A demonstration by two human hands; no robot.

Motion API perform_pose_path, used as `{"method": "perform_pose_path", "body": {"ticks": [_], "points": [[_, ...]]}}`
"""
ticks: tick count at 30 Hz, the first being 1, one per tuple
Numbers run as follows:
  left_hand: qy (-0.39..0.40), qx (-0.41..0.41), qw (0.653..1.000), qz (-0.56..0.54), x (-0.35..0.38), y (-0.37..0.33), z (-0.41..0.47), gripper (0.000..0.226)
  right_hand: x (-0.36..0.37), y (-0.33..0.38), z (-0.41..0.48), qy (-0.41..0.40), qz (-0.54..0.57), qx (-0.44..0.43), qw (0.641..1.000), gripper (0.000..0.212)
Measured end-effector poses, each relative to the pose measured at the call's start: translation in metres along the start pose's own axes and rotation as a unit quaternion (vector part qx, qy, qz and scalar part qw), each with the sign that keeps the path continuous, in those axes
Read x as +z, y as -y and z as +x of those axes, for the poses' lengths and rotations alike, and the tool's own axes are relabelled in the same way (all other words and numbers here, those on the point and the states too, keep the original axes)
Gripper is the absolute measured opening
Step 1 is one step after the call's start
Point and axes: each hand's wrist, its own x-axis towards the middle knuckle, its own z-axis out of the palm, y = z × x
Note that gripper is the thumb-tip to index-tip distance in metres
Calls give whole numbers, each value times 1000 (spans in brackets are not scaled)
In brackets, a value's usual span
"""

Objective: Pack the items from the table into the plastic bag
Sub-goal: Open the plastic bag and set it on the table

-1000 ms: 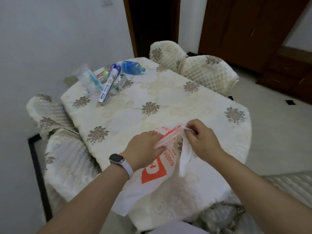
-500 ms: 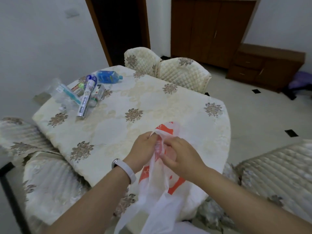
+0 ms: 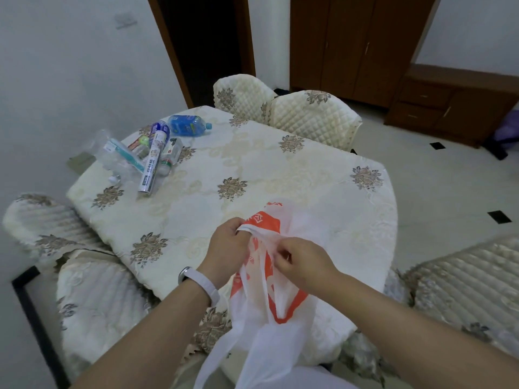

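Head view. Left hand (image 3: 227,245) and right hand (image 3: 300,265), both above the near edge of the table (image 3: 252,169), each pinch the mouth of the white-and-orange plastic bag (image 3: 261,349), which hangs from the fingers over that edge. Items lie at the table's far left corner: a blue bottle (image 3: 186,125), a long white tube (image 3: 154,161), a clear pouch (image 3: 120,155) holding a toothbrush, and a small package (image 3: 174,149). Quilted chairs (image 3: 311,119) stand around the table.

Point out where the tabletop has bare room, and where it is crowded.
The table is bare across its middle and right side, between the toiletry pile at the far left corner and the plastic bag held by left hand and right hand at the near edge. Crowded: that corner.
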Motion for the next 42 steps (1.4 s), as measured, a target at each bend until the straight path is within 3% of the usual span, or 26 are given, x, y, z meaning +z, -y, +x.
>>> {"method": "perform_pose_path", "body": {"ticks": [6, 10, 14, 17, 21, 24, 33, 36, 39, 42], "points": [[72, -15, 995, -72, -4, 7, -2, 29, 13, 21, 8, 18, 9, 17, 1000, 39], [126, 0, 987, -104, -8, 6, -8, 22, 21, 24, 14, 7, -15, 12, 1000, 23], [155, 13, 977, -146, -23, 9, -9, 15, 18, 22, 18, -17, 26, 7, 999, 27], [96, 27, 987, -126, -31, 12, -4, 12, 11, 20, 20, -32, 42, -2, 999, 29], [-46, 60, 996, -41, -31, 16, 8, 28, 1, 14, 20, -59, 26, 3, 998, 25], [-94, 84, 992, 21, -35, 23, 18, 35, -11, -2, 19, -100, -4, 28, 995, 22], [-199, 34, 977, 66, -64, 61, 36, 50, -64, -123, -1, -186, -43, 244, 951, 25], [-196, 16, 977, 84, -80, 83, 36, 44, -72, -151, -14, -181, -42, 275, 943, 24], [-118, 12, 981, 154, -84, 85, 26, 31, -69, -153, -20, -145, -35, 251, 957, 21], [-99, 136, 952, 255, -71, 68, 20, 57, -61, -142, -19, -128, -13, 227, 965, 19]]}}
